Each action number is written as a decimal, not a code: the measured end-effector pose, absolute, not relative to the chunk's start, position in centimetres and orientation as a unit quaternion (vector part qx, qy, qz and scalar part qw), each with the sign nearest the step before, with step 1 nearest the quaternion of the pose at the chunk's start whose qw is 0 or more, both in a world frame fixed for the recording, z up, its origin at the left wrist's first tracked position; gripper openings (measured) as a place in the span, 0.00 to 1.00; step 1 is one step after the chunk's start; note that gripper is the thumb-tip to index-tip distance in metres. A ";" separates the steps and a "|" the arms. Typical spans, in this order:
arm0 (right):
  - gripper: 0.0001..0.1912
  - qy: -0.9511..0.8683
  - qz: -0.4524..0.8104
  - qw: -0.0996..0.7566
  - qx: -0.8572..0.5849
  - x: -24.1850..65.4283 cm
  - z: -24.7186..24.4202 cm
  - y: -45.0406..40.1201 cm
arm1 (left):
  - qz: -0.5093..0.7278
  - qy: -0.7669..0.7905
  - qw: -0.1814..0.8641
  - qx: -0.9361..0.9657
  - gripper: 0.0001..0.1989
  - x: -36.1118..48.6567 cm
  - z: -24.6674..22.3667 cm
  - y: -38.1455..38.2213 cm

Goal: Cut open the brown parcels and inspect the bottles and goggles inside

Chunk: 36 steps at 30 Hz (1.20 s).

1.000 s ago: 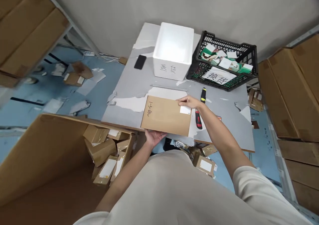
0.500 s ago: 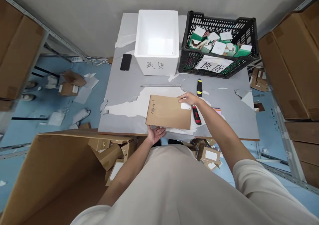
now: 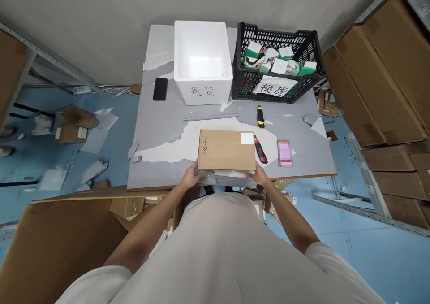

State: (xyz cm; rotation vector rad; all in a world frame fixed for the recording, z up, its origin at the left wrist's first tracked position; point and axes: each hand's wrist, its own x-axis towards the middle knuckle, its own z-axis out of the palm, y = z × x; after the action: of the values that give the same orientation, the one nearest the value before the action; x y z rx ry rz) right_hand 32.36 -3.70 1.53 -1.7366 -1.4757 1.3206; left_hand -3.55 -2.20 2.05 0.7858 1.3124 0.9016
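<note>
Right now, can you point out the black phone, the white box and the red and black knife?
Black phone [image 3: 160, 89], head view, middle of its dark face.
White box [image 3: 203, 91], head view, its front wall.
Red and black knife [image 3: 261, 150], head view, middle of its handle.

black phone [image 3: 160, 89]; white bin [image 3: 198, 92] beside black crate [image 3: 241, 83]; stacked cartons [image 3: 376, 84] far right
</note>
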 end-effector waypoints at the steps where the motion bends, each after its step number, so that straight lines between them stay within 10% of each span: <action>1: 0.41 -0.538 0.483 0.255 -0.642 31.9 1.1 -3.9 | 0.396 0.568 0.634 0.345 0.29 -3.2 1.8 -2.0; 18: 0.31 -0.539 0.463 0.259 -0.654 33.2 10.4 1.0 | 0.377 0.598 0.537 0.462 0.33 -2.6 7.9 0.0; 24: 0.30 -0.512 0.449 0.183 -0.709 32.5 9.1 2.1 | 0.312 0.630 0.524 0.480 0.35 -2.0 6.5 0.7; 36: 0.30 -0.387 0.545 0.307 -0.678 34.3 5.0 0.0 | 0.360 0.613 0.569 0.413 0.33 -3.8 2.3 -0.6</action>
State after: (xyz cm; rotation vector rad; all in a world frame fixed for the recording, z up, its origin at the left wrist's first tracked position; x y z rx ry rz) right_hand 34.30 -0.05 5.00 -1.7943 -1.0227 1.4409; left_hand -3.75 -0.57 2.34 0.9704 1.4384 0.8457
